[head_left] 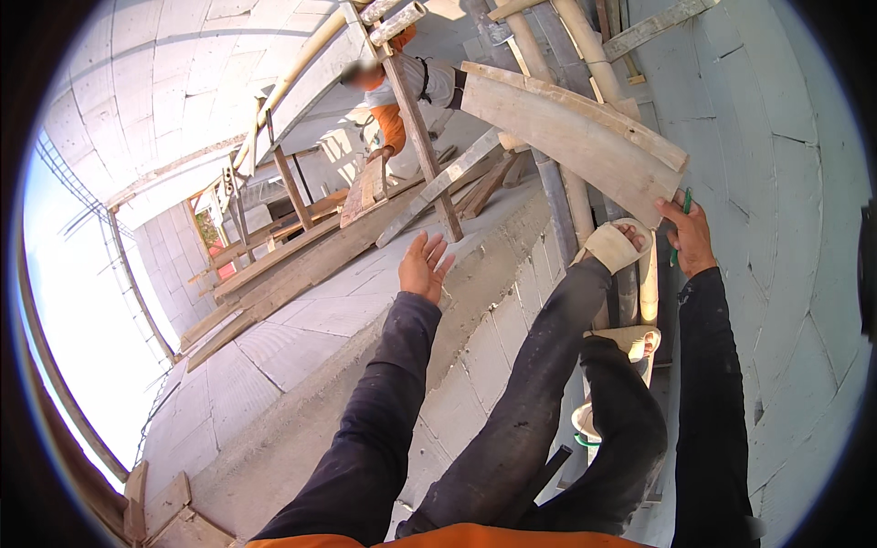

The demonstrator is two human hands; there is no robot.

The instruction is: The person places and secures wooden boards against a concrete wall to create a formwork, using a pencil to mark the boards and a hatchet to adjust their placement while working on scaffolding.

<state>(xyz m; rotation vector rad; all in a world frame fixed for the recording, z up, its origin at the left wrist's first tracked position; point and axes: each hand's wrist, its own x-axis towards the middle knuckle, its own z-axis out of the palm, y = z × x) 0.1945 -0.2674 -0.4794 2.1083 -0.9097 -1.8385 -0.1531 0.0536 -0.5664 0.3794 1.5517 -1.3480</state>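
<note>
My right hand (687,233) grips the near end of a pale wooden board (562,137) with a narrower strip along its upper edge, together with a slim green object (673,248) I cannot make out. The board slants up and left toward a co-worker. My left hand (425,269) is open and raised, holding nothing, below a grey straight bar (429,201) that slants across an upright timber (416,137). My feet (621,242) in pale footwear rest on or over bamboo and metal poles (571,201) between the walls.
A co-worker (411,82) in orange and grey leans among timbers, one hand low on planks. Long planks (274,265) lie along a block ledge (274,356) at left. A block wall (786,228) stands close at right. Rebar frames (110,228) rise at far left.
</note>
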